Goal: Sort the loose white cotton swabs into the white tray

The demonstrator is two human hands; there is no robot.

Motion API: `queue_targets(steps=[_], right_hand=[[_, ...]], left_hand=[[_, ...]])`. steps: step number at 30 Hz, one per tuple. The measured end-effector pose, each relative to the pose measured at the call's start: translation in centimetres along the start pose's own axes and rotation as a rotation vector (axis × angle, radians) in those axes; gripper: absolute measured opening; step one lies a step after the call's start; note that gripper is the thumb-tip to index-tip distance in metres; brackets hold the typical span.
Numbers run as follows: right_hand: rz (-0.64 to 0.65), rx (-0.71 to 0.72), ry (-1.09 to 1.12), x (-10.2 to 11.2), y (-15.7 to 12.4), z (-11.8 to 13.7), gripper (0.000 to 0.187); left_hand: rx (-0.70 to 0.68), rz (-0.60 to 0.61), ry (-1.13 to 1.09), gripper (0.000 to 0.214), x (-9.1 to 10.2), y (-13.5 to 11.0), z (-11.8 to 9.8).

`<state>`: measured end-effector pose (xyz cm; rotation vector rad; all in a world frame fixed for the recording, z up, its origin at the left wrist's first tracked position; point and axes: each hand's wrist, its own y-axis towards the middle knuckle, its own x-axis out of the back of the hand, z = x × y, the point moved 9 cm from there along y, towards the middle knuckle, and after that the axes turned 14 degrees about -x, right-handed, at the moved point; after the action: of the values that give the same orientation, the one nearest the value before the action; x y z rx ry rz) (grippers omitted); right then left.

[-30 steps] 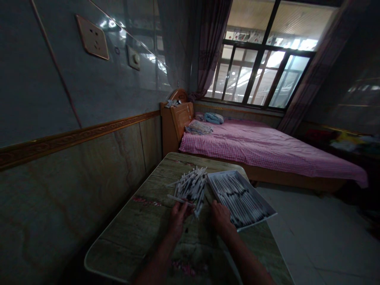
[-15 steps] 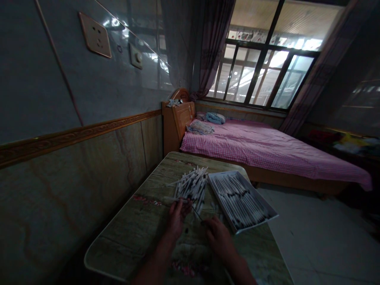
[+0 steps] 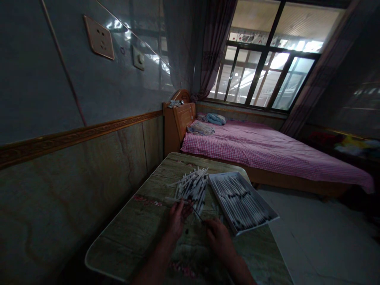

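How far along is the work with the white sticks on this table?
Done: many sticks lie in rows in the tray. In hand: the left hand and right hand seem to hold one thin stick between them. Left: a loose pile lies beside the tray, so probably much remains.

- Both forearms run out through the bottom edge of the frame.
- The table [image 3: 130, 237] is cut off at bottom centre.
- It is too dim to tell what the left hand [image 3: 177, 219] and right hand [image 3: 218, 237] pinch.
- The clutter [image 3: 356, 144] at middle right is a blur.
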<state>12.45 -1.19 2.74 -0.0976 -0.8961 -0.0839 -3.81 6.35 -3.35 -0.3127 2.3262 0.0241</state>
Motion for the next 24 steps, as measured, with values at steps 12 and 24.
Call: queue_targets(steps=[12, 24], right_hand=[[0.024, -0.004, -0.194, 0.9, 0.3, 0.7, 0.042], [0.031, 0.048, -0.253, 1.1, 0.1, 1.2, 0.034]], left_hand=[[0.000, -0.020, 0.020, 0.027, 0.1, -0.1, 0.1], [0.008, -0.029, 0.023, 0.027, 0.3, 0.0, 0.1]])
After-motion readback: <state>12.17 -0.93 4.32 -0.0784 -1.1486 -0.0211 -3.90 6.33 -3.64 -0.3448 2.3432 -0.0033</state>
